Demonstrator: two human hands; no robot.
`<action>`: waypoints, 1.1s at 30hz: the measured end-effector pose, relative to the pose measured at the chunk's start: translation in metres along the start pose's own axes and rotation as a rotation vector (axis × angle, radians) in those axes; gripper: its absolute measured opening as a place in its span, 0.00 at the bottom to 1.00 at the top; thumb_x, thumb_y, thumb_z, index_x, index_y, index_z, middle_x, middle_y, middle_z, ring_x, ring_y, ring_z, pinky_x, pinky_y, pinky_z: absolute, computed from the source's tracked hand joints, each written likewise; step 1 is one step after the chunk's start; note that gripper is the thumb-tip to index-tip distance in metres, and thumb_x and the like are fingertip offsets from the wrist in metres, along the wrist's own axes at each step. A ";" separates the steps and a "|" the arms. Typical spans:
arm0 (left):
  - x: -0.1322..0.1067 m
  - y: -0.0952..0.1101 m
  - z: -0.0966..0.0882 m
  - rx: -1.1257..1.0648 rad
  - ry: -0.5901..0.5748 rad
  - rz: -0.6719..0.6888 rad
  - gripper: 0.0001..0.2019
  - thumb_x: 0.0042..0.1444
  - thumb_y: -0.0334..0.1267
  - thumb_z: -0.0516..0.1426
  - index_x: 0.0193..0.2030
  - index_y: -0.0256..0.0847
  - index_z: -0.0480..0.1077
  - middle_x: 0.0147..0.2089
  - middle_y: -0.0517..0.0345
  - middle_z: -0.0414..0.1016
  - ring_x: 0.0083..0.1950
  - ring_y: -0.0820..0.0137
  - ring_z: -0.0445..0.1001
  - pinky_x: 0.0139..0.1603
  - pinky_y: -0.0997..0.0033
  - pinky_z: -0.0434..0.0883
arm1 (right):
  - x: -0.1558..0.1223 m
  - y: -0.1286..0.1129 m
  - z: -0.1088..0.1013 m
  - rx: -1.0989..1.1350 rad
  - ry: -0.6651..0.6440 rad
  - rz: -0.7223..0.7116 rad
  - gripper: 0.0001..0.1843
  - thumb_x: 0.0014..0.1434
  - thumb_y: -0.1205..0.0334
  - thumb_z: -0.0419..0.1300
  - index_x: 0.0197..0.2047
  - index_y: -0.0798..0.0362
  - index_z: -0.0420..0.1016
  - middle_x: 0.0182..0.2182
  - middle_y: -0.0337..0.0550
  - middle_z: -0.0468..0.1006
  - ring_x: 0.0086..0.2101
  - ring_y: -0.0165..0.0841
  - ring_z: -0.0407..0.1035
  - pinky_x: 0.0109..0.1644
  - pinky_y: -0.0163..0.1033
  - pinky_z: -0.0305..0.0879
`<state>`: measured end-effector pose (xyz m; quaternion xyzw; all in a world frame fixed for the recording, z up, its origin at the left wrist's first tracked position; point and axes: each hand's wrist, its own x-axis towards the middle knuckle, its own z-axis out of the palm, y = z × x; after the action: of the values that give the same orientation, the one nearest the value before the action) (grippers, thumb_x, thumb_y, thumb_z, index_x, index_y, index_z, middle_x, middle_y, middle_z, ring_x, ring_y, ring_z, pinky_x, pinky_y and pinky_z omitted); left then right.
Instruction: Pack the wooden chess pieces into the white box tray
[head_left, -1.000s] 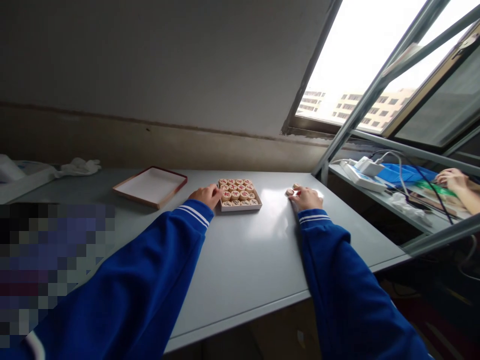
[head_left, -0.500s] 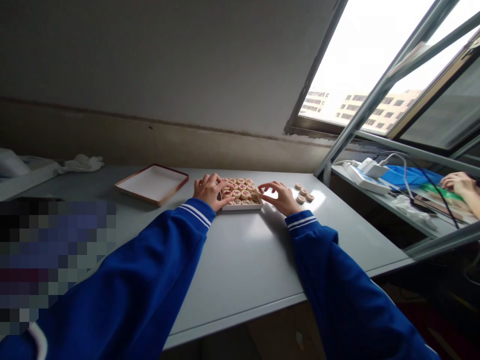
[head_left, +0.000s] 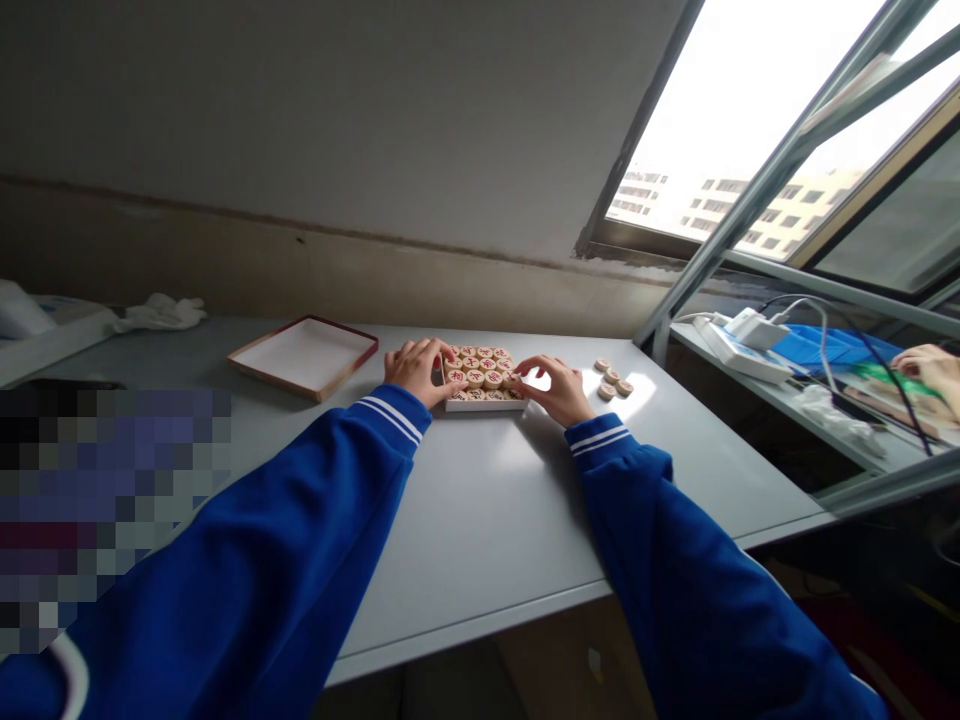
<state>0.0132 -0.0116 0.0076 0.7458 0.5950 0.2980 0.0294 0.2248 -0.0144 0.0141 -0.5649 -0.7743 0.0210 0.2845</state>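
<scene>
A small shallow box (head_left: 484, 404) full of round wooden chess pieces (head_left: 481, 366) with red and dark characters sits mid-table. My left hand (head_left: 415, 369) rests at the box's left side, fingers curled onto the pieces there. My right hand (head_left: 553, 388) is at the box's right side, fingertips pinched on a piece in the right column. Three loose pieces (head_left: 612, 378) lie on the table to the right of my right hand. Both arms wear blue sleeves with white cuff stripes.
The box's empty lid (head_left: 303, 356) lies open to the left on the grey table (head_left: 480, 520). White cloth (head_left: 159, 313) lies far left. Right of the table stands a metal frame, a shelf with a power strip (head_left: 733, 340), cables, and another person's hand (head_left: 924, 365).
My right hand left the loose pieces at the right and came to the box's right side. My left hand's fingers moved onto the pieces at the box's left side.
</scene>
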 end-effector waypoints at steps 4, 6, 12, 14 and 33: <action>0.001 -0.003 0.001 0.006 0.045 -0.048 0.11 0.50 0.47 0.51 0.32 0.42 0.64 0.34 0.59 0.69 0.40 0.66 0.64 0.37 0.67 0.53 | 0.000 0.008 -0.008 -0.008 0.007 0.019 0.09 0.52 0.54 0.55 0.35 0.48 0.70 0.36 0.38 0.74 0.35 0.34 0.64 0.41 0.41 0.52; 0.002 -0.005 0.002 0.049 0.060 -0.100 0.10 0.52 0.44 0.47 0.29 0.41 0.65 0.33 0.58 0.70 0.40 0.66 0.64 0.38 0.66 0.53 | 0.000 0.021 -0.016 -0.144 0.043 0.121 0.10 0.53 0.57 0.53 0.38 0.47 0.70 0.38 0.40 0.73 0.38 0.36 0.64 0.43 0.44 0.52; -0.001 -0.004 0.003 0.106 -0.094 -0.092 0.15 0.50 0.45 0.48 0.19 0.41 0.68 0.31 0.56 0.73 0.39 0.64 0.64 0.41 0.62 0.52 | -0.008 0.076 -0.039 -0.450 0.017 0.641 0.15 0.48 0.60 0.56 0.40 0.55 0.71 0.42 0.55 0.67 0.43 0.47 0.61 0.41 0.52 0.56; -0.002 -0.003 0.003 0.096 -0.112 -0.072 0.16 0.49 0.46 0.48 0.19 0.42 0.69 0.29 0.56 0.73 0.39 0.64 0.64 0.41 0.62 0.52 | -0.009 0.087 -0.042 -0.384 -0.026 0.620 0.10 0.47 0.63 0.56 0.34 0.55 0.72 0.36 0.51 0.71 0.40 0.43 0.64 0.41 0.47 0.58; -0.003 -0.004 0.003 0.063 -0.147 -0.035 0.18 0.50 0.48 0.47 0.21 0.44 0.72 0.31 0.57 0.75 0.40 0.65 0.65 0.43 0.62 0.52 | -0.008 -0.055 0.024 0.236 -0.013 -0.289 0.11 0.52 0.61 0.55 0.40 0.50 0.67 0.39 0.42 0.69 0.31 0.29 0.66 0.39 0.37 0.61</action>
<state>0.0107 -0.0127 0.0024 0.7558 0.6132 0.2233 0.0546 0.1675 -0.0339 0.0100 -0.4104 -0.8414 0.0741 0.3437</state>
